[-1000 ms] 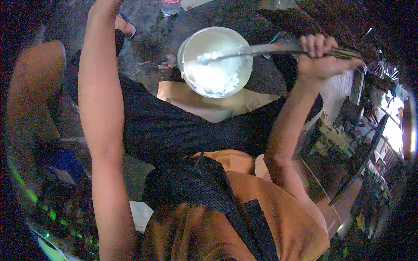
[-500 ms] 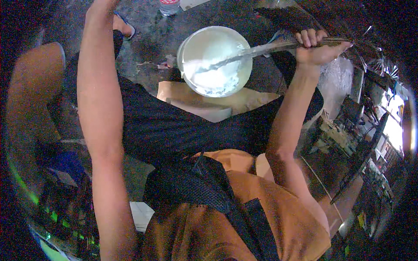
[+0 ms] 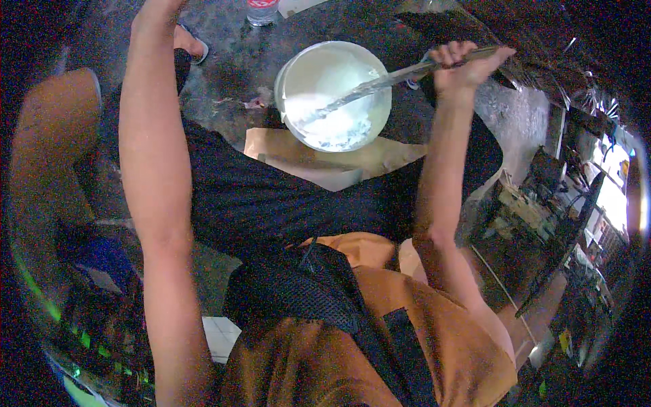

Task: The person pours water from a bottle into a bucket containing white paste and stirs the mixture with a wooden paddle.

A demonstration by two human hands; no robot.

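A white bucket (image 3: 293,71) holding white paste stands on the dark floor below me, on a piece of brown cardboard (image 3: 325,159). My right hand (image 3: 464,61) is closed around the upper end of a long paste-coated stick (image 3: 373,85), whose lower end sits in the paste near the bucket's left side. My left arm reaches up along the left of the view; my left hand is out of the picture past the top edge.
A plastic bottle (image 3: 261,10) stands on the floor at the top. A foot in a sandal (image 3: 193,47) is beside my left arm. A grey stone slab (image 3: 515,119) and cluttered shelves (image 3: 556,203) are at the right.
My right hand has moved left and up with the stick's top end. The stick's lower end has swept through the paste toward the bucket's left side.
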